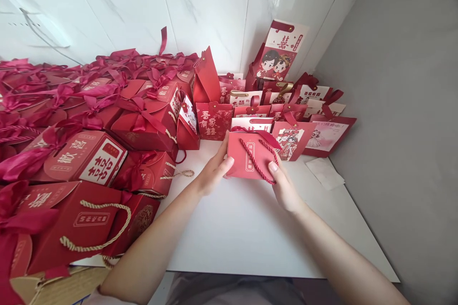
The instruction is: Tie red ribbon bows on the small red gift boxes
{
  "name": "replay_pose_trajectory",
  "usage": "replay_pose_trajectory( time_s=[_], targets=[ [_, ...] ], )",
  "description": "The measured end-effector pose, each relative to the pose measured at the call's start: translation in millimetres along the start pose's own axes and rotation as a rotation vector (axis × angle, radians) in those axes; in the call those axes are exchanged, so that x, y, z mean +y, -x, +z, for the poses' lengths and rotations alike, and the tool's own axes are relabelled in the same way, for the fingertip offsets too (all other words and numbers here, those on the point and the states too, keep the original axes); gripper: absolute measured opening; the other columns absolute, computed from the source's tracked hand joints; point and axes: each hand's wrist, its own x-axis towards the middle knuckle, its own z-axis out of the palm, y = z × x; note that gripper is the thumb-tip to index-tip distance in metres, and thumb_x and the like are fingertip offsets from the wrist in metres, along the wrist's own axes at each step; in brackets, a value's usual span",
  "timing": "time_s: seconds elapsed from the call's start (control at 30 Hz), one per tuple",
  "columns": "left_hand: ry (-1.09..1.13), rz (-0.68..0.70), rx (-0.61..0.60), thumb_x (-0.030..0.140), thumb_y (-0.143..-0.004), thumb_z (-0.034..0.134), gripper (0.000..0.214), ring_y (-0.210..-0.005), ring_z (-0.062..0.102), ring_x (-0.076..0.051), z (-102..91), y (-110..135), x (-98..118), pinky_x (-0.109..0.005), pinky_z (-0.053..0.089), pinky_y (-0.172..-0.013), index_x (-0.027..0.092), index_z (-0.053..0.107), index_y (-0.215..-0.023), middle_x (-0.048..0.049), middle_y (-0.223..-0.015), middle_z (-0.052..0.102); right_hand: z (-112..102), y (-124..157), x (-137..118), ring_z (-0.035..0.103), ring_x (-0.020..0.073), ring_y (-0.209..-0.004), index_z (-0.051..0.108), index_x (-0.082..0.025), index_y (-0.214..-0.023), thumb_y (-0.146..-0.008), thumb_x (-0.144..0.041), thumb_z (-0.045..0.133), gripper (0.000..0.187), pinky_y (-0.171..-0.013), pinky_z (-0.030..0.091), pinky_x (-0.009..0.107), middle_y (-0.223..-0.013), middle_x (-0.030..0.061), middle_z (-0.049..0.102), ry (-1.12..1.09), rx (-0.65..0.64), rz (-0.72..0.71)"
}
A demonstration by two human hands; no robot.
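Between my two hands is a small red gift box with a dark red rope handle hanging across its near face and a ribbon on top. My left hand grips its left side, thumb on the front edge. On the right side, my right hand holds it, the thumb pressing by the rope. The fingers behind the box are hidden. It is held above the white table, just in front of a group of small red and white gift bags.
Many red gift boxes with ribbons are stacked along the left, some with gold rope handles. A tall bag with a cartoon couple stands at the back. White paper lies at right, near the grey wall. A cardboard box is at lower left.
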Motion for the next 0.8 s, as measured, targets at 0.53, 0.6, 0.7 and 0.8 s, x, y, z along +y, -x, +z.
replay_pose_trajectory(
  time_s=[0.53,0.6,0.7,0.8],
  targets=[
    [0.042,0.078,-0.134,0.051,-0.087,0.066,0.074,-0.139,0.047,-0.036,-4.9,-0.1,-4.0,-0.045,0.051,-0.101,0.03,0.038,-0.153,-0.0114,-0.154,0.046,-7.2,1.2,-1.7,0.047,0.0347,-0.141,0.045,-0.034,-0.149,-0.095,-0.062,0.052,0.061,-0.116,0.04,0.058,-0.15,0.0044,0.052,0.128,0.018,-0.123],
    [0.059,0.085,-0.074,0.053,-0.086,0.067,0.072,-0.136,0.05,-0.035,-2.9,-1.9,-8.4,-0.045,0.051,-0.102,0.029,0.042,-0.149,-0.0118,-0.15,0.05,-7.2,0.8,-2.9,0.041,0.0337,-0.145,0.037,-0.035,-0.154,-0.096,-0.064,0.049,0.066,-0.12,0.036,0.057,-0.158,0.0025,0.044,0.142,0.003,-0.129],
    [0.161,0.068,0.02,0.059,-0.085,0.066,0.068,-0.129,0.057,-0.034,1.5,-2.6,-13.8,-0.048,0.05,-0.105,0.024,0.051,-0.141,-0.0117,-0.14,0.061,-4.8,0.6,-5.5,0.034,0.0327,-0.15,0.039,-0.033,-0.154,-0.095,-0.074,0.037,0.072,-0.122,0.033,0.055,-0.161,0.0009,0.039,0.124,0.017,-0.169],
    [0.372,-0.047,0.096,0.071,-0.086,0.053,0.071,-0.122,0.062,-0.036,5.6,-0.2,-11.4,-0.05,0.058,-0.094,0.024,0.056,-0.138,-0.0108,-0.13,0.068,-2.0,1.8,-7.8,0.046,0.0328,-0.14,0.038,-0.033,-0.154,-0.094,-0.077,0.03,0.075,-0.106,0.05,0.051,-0.16,0.003,0.04,0.047,0.016,-0.179]
  ],
)
